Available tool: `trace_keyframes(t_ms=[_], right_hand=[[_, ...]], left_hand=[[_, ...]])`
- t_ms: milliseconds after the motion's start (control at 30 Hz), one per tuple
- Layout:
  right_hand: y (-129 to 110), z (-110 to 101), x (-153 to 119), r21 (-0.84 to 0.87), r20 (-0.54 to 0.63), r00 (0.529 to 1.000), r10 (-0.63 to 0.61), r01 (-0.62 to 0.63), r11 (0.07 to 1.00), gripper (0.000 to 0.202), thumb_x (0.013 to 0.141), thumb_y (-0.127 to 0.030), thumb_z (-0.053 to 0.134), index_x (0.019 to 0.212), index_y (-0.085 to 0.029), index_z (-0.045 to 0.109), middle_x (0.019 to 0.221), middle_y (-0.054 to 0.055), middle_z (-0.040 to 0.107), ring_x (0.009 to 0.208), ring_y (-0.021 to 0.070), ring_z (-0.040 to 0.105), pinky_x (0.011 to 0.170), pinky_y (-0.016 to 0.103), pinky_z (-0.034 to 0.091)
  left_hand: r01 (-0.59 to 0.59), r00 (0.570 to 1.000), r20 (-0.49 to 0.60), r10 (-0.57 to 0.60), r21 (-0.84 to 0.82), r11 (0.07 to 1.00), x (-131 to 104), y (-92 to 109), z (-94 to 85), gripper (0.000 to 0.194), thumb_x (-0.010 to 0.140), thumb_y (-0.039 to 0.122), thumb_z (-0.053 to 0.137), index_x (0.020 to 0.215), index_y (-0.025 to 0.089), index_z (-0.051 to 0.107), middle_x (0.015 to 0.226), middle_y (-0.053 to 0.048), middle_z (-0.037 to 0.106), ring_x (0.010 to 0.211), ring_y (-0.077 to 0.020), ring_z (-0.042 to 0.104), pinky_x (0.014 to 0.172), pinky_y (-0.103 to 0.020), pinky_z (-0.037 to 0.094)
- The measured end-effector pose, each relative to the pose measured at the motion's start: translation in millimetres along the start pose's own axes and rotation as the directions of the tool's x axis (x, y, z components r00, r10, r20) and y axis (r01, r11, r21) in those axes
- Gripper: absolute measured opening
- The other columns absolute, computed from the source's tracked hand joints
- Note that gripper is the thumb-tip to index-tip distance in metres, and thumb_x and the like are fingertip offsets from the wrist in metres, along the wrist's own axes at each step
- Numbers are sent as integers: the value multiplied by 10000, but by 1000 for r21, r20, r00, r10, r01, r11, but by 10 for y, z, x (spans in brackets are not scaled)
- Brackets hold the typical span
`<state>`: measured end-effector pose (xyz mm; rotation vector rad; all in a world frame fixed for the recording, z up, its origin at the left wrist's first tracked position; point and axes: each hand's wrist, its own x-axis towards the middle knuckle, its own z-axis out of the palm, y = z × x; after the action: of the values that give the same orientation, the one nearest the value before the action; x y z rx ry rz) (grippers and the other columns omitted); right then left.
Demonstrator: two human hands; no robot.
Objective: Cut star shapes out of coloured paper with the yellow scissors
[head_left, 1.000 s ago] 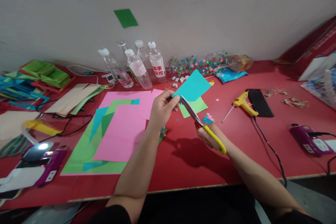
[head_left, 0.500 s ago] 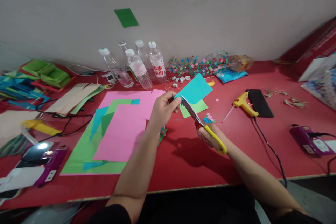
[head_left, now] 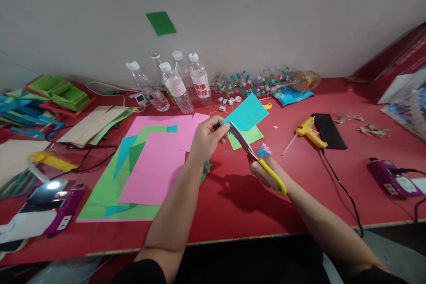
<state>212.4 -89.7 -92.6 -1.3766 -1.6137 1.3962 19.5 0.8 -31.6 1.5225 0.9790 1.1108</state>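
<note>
Between the thumb and fingers of my left hand the near corner of a turquoise sheet of paper is pinched. My right hand is closed round the yellow handles of a pair of scissors. Their blades point up and left, and the tips meet the paper's edge right beside my left thumb. Under the turquoise paper a light green piece of paper lies on the table. A small heap of pink and blue stars sits just beyond my right hand.
Stacked coloured sheets lie to the left. Several plastic bottles stand by the wall, near a star-covered bottle on its side. At right are a yellow glue gun, its cable, a black phone-like slab and a purple power box.
Hardly anything differs. The scissors and the turquoise paper have shifted very slightly; both hands keep their hold in the same place.
</note>
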Motion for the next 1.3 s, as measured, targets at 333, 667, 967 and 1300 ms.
trace_keyframes(t_ms=[333, 667, 967, 1300], right_hand=[[67, 36, 18, 192, 32, 999, 3, -9, 981, 568, 814, -754, 428, 668, -206, 441, 464, -77, 367, 341, 59, 315, 341, 213, 255], [28, 85, -17, 273, 25, 999, -36, 28, 962, 542, 833, -726, 423, 671, -210, 459, 369, -89, 358, 304, 69, 308, 341, 212, 262], [-117, 74, -25, 155, -30, 999, 33, -28, 987, 458, 856, -613, 418, 600, -233, 411, 360, -68, 357, 314, 84, 351, 345, 225, 310], [-116, 90, -36, 205, -42, 999, 21, -12, 979, 507, 808, -689, 434, 589, -232, 409, 348, -77, 339, 301, 72, 314, 335, 221, 273]], left_hand=[[-16, 1000, -10, 16, -85, 996, -8, -7, 61, 182, 802, 239, 603, 636, 175, 564, 560, 40, 570, 495, -69, 529, 512, -196, 441], [-4, 1000, -30, 0, -147, 989, -32, -18, 162, 215, 821, 257, 607, 630, 175, 551, 563, 38, 548, 496, -67, 507, 516, -206, 432], [1, 999, -49, -8, -144, 990, -26, -52, 201, 234, 824, 275, 609, 623, 176, 543, 562, 41, 525, 502, -63, 484, 505, -200, 414], [19, 1000, -13, -21, -125, 992, -37, -22, 185, 221, 814, 287, 613, 631, 182, 548, 559, 39, 521, 508, -73, 481, 510, -210, 410]])
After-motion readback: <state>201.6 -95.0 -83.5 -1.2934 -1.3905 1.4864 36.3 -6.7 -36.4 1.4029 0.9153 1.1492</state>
